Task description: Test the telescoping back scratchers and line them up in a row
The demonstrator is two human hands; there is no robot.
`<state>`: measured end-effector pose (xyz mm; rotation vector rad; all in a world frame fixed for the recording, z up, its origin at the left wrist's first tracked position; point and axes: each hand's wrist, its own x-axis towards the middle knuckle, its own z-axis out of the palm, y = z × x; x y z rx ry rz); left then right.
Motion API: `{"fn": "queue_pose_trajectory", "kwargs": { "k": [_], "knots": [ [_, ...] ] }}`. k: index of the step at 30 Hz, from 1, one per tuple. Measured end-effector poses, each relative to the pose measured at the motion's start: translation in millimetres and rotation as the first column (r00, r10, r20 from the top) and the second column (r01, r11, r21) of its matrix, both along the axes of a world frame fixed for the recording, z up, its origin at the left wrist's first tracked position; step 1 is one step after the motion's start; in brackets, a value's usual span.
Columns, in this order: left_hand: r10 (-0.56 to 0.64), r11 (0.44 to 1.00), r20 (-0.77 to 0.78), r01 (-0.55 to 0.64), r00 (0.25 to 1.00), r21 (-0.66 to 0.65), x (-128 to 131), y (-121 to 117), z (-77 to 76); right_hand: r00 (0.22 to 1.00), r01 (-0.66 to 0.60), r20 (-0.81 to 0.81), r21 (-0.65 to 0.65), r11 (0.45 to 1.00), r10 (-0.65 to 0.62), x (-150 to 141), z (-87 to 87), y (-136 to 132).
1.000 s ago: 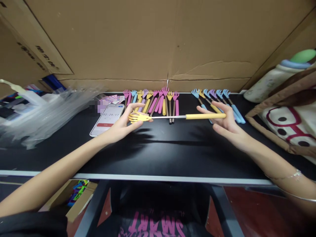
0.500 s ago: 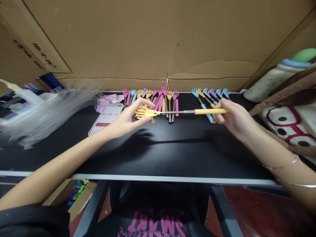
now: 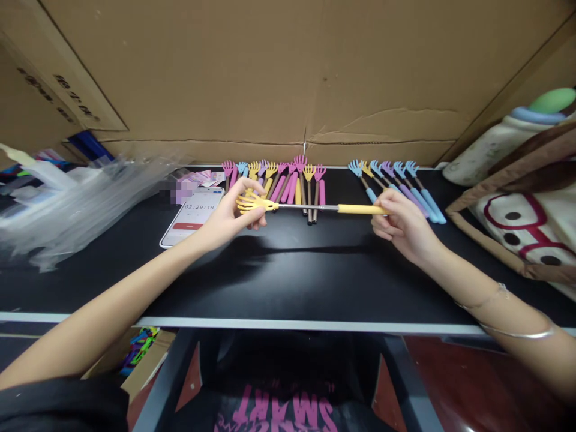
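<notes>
A yellow back scratcher (image 3: 308, 207) with a metal rod is held level above the black table, its claw on the left. My left hand (image 3: 229, 213) is closed on the claw end, thumb and fingers around it. My right hand (image 3: 402, 228) pinches the end of the yellow grip. Behind the rod lies a row of back scratchers (image 3: 294, 186) in pink, yellow, blue and purple, some with grips apart from their rods. A second group of back scratchers (image 3: 411, 189), mostly blue, lies to the right with grips on their rods.
A phone (image 3: 193, 216) showing a timer lies left of my left hand, near a heap of clear plastic bags (image 3: 90, 204). At the right stand a fabric bag (image 3: 517, 222) and a bottle (image 3: 495, 141). Cardboard (image 3: 216, 72) walls the back. Below is a box (image 3: 144, 366) of colourful pieces.
Both hands and the yellow back scratcher have shifted left, the right hand more than the left. The visible rod looks slightly shorter. More of the right-hand group's grips now shows.
</notes>
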<state>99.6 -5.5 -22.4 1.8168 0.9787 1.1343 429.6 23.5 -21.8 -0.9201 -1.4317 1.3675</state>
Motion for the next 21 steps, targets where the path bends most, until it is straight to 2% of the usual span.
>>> {"fn": "queue_pose_trajectory", "kwargs": {
  "k": [3,11,15,21],
  "knots": [
    [0.005,0.999,0.023,-0.004,1.000,-0.045,0,1,-1.5,0.999,-0.017,0.028,0.021,1.000,0.016,0,0.6,-1],
    [0.008,0.999,0.020,-0.007,1.000,-0.033,5,0,-4.4,0.999,0.011,0.041,0.051,0.999,-0.013,4,0.0,2],
    [-0.030,0.999,0.057,0.032,0.998,-0.033,9,-4,-5.0,0.998,-0.039,0.052,-0.007,0.999,0.040,6,-2.3,5],
    [-0.047,0.998,0.076,0.043,0.996,0.050,11,-6,-2.5,0.996,-0.086,0.027,-0.075,0.994,0.088,7,-3.7,5]
  ]
}}
